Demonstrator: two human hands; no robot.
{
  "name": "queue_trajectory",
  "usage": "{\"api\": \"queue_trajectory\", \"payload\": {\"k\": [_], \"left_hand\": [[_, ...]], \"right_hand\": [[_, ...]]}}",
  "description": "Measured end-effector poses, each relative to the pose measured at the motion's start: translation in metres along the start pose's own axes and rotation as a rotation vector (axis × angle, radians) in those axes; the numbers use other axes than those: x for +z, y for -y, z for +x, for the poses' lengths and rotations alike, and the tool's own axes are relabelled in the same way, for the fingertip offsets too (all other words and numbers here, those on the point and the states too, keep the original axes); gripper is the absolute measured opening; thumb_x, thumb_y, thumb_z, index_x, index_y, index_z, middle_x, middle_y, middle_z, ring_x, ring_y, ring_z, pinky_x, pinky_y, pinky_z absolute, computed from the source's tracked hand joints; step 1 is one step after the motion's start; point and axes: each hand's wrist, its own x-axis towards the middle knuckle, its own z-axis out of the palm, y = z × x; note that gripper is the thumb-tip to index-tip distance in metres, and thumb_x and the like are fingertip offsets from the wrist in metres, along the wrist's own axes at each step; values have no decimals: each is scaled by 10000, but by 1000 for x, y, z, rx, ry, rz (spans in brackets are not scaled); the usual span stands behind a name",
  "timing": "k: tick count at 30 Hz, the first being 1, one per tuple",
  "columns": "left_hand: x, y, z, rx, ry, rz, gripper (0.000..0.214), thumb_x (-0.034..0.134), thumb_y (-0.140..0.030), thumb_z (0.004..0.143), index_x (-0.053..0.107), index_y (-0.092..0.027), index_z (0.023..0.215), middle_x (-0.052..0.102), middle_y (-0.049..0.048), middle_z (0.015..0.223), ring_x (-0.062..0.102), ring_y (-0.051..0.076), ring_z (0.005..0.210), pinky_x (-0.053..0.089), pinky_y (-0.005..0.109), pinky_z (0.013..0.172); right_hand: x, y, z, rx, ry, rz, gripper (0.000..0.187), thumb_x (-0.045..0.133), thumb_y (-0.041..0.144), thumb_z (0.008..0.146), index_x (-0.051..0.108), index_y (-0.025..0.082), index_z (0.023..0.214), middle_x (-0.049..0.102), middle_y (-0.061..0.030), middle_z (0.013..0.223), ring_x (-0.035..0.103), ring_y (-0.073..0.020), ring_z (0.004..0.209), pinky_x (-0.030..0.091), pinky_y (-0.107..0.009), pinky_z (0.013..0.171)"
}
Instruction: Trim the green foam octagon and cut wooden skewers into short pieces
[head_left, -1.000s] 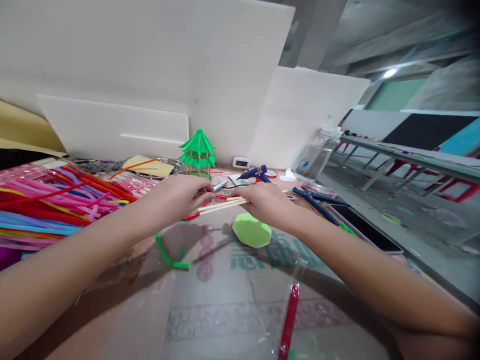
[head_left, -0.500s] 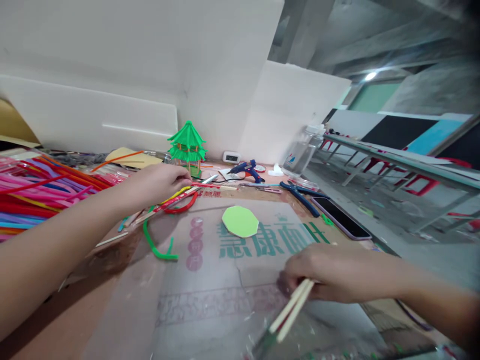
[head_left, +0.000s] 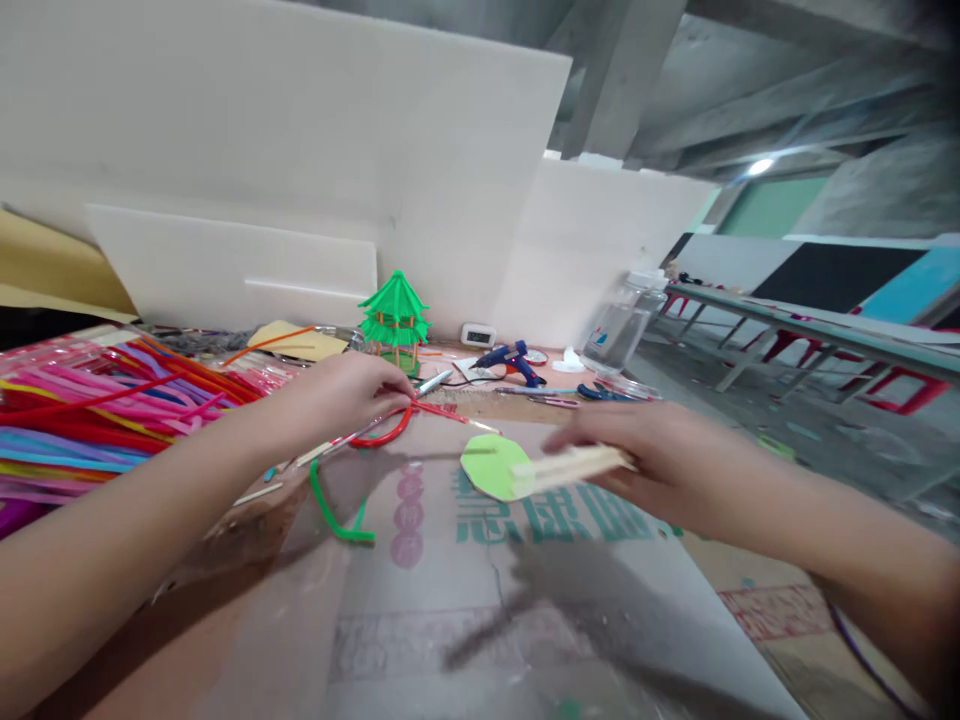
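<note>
My left hand (head_left: 360, 392) is pinched on a thin red stick with a pale tip (head_left: 457, 415), beside red-handled scissors (head_left: 390, 432). In my right hand (head_left: 634, 445) are pale wooden sticks (head_left: 574, 466), blurred by motion and held over the right edge of a light green many-sided disc (head_left: 484, 468). The disc lies on a printed translucent sheet (head_left: 420, 610). A bent green pipe cleaner (head_left: 330, 520) rests left of it. Behind my left hand stands a small green pagoda model (head_left: 396, 318).
Bundled coloured pipe cleaners (head_left: 90, 410) lie at the left. Along the back are a digital clock (head_left: 478, 335), a blue glue gun (head_left: 510, 362) and a clear bottle (head_left: 622, 325). Blue-handled pliers (head_left: 600, 392) are partly hidden by my right hand. White boards (head_left: 262, 130) stand behind.
My right hand has risen and moved forward with the wooden sticks, swinging them from near the front edge to over the disc. My left hand now has the red stick swung rightward. The view has shifted.
</note>
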Motion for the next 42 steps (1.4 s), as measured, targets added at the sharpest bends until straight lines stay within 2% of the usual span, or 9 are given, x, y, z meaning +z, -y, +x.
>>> {"api": "queue_trajectory", "payload": {"k": [3,6,11,15,26,31,35,39,42], "left_hand": [[-3,-10,-6,48,-71,-84,237,547,-399,838,738,-274,901,750,7,880,664,196,781,427,238,615],[-9,-15,-10,47,-160,-339,178,608,-345,815,718,-251,919,742,9,853,671,184,763,460,232,617],[-12,-20,-7,-47,-320,-949,399,707,-358,774,618,-236,1144,721,14,827,679,164,740,524,247,652],[-1,-29,-5,-28,-313,-1229,312,669,-419,816,681,-191,1029,715,44,905,673,159,809,537,267,750],[24,-54,-14,-32,-325,-995,327,574,-461,869,719,-172,820,701,33,751,635,168,730,509,265,689],[45,-63,-15,-2,-271,-996,273,576,-408,874,728,-200,784,726,21,802,654,177,764,502,268,700],[44,-64,-16,94,-258,-958,228,560,-367,895,703,-197,844,714,27,896,648,179,843,493,271,758],[27,-60,-19,133,-291,-802,268,432,-391,955,608,-191,930,672,49,921,619,186,856,477,292,756],[23,-58,-20,93,-294,-677,274,387,-385,968,563,-200,866,631,29,805,585,171,748,448,283,676]], "right_hand": [[17,1,59,2,-121,-90,372,556,239,852,614,234,1219,693,-78,1127,643,-242,978,453,-309,758],[42,0,84,14,-65,31,367,518,153,840,635,251,1174,716,-48,1053,650,-227,930,453,-308,764],[64,4,71,70,-141,315,313,449,66,821,601,196,1062,682,-38,978,613,-177,859,443,-269,738],[75,10,53,126,-159,472,226,426,100,862,583,191,998,652,-16,837,577,-151,733,418,-240,646],[86,26,42,108,-182,520,158,409,197,913,561,188,954,675,-58,854,607,-175,746,440,-278,673],[88,26,43,94,-199,507,166,438,117,854,561,182,946,674,-62,888,602,-176,755,444,-273,666],[84,22,45,110,-144,519,202,456,108,850,604,197,956,686,-37,867,617,-173,752,450,-272,679],[64,16,52,118,-338,609,203,489,289,916,667,209,971,677,-46,891,615,-190,821,454,-292,722],[50,14,65,197,-472,790,381,498,485,908,671,191,1077,544,4,634,475,-131,546,363,-255,521]]}}
